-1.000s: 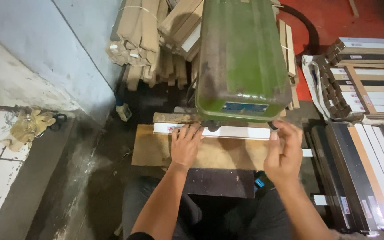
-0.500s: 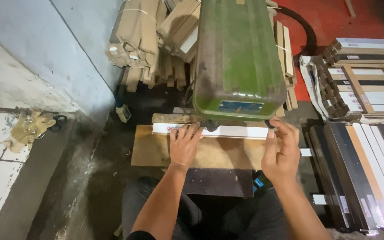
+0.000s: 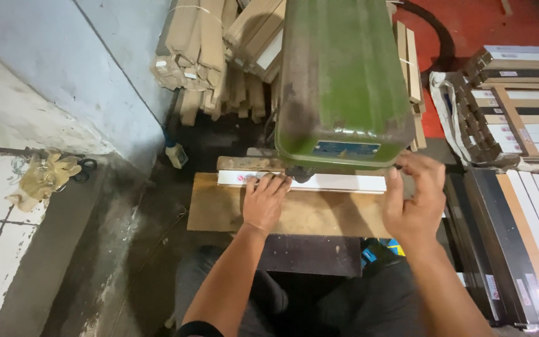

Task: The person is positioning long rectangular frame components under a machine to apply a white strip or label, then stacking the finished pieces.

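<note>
A long white strip (image 3: pixel 332 182) lies across the far edge of a wooden board (image 3: pixel 219 209) under the head of a green machine (image 3: pixel 341 81). My left hand (image 3: pixel 264 201) lies flat on the board with its fingertips pressing the strip's left part. At the strip's right end my right hand (image 3: pixel 414 198) curls its fingers over the strip beside the machine's lower right corner. The machine head hides the middle of the strip's far side.
Bundles of wooden strips (image 3: pixel 210 56) lean against the blue-grey wall behind the machine. Stacks of flat dark and white moulding pieces (image 3: pixel 519 231) lie at the right. A pair of crumpled gloves (image 3: pixel 42 178) lies on the ledge at the left.
My right hand has shifted slightly right along the strip's end. The left hand stays pressed on the strip.
</note>
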